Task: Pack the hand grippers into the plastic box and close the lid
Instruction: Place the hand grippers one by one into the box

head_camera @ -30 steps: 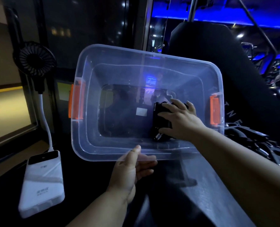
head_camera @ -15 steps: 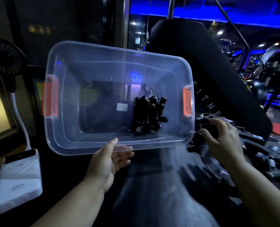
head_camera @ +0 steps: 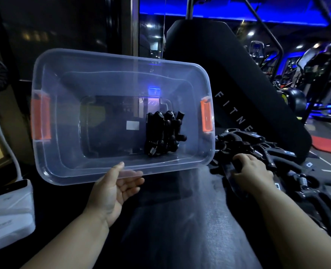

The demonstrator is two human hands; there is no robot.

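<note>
Withdrawn from the plastic box (head_camera: 64, 117) a second ago, the right hand (head_camera: 252, 171) is now set on the loose hand grippers (head_camera: 257, 142) piled just right of it, fingers curled over a black handle. The box is held tilted toward the camera by the left hand (head_camera: 114, 189), thumb over the near rim, fingers beneath. Packed grippers (head_camera: 163, 133) are bunched at its right end. One handle should be gripped firmly, lifted clear of tangled springs, and laid beside the bunch while the box is kept steady.

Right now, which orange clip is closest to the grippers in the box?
The right-end clip, just beside the black hand grippers. The other clip is across the box, on its left end.
</note>
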